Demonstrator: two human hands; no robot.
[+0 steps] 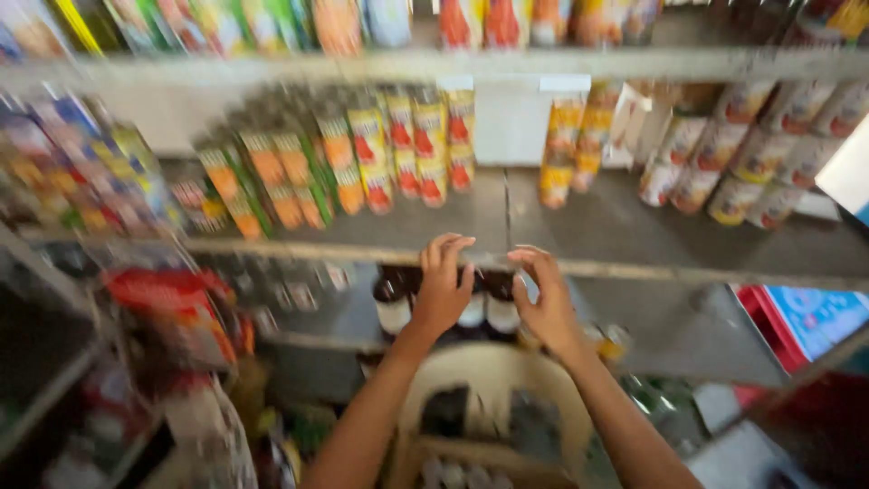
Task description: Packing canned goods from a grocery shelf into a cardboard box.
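Observation:
The picture is blurred by motion. My left hand [442, 288] and my right hand [544, 303] reach to a lower shelf, both over a cluster of dark bottles with white labels [395, 306]. My left hand's fingers curl over the tops of the middle bottles. My right hand's fingers are bent around a bottle at the right of the cluster [503, 310]. Whether either hand truly grips a bottle is unclear in the blur. Below my forearms stands a pale plastic chair back [493, 362].
The grey shelf [597, 226] above carries rows of orange, red and green packs [362, 154] and stacked round tubs [760, 154] at the right. Hanging packets [176, 308] crowd the left. A red and blue box [806, 321] sits at the right.

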